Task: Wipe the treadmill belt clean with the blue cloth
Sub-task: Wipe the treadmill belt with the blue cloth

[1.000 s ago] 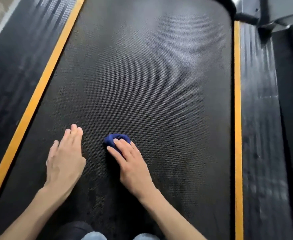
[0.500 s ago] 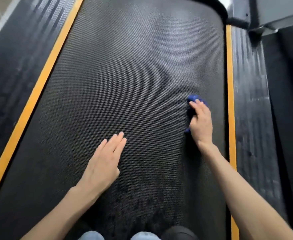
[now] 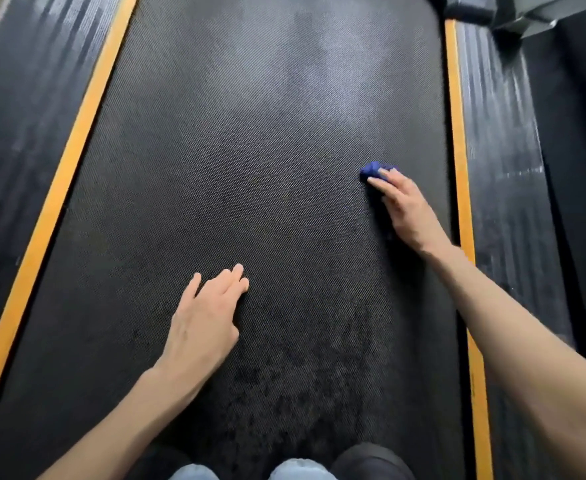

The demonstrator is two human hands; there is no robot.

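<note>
The person kneels at the near end of the treadmill belt [image 3: 250,150], a dark, finely dotted surface that fills most of the view. The blue cloth [image 3: 373,169] lies bunched into a small wad on the belt, toward its right edge and about halfway up its visible length. The right hand [image 3: 405,209] lies over the cloth with its fingers stretched forward across the top, pressing the wad flat against the belt. Its grip is spread rather than pinching, and only the front of the cloth shows past the fingertips; the thumb is hidden. The left hand [image 3: 204,320] rests palm down on the belt near the middle, closer to the near end and well apart from the cloth. Its grip is open, fingers straight and close together, holding nothing. The belt looks darker and blotchy in the patch nearest the person and carries a pale sheen toward its far end. An orange stripe [image 3: 457,150] runs along the belt's right edge, just beside the right wrist, with a ribbed black side rail [image 3: 502,168] beyond it. At the belt's near end, the person's knees [image 3: 298,471] in light denim just show.
</note>
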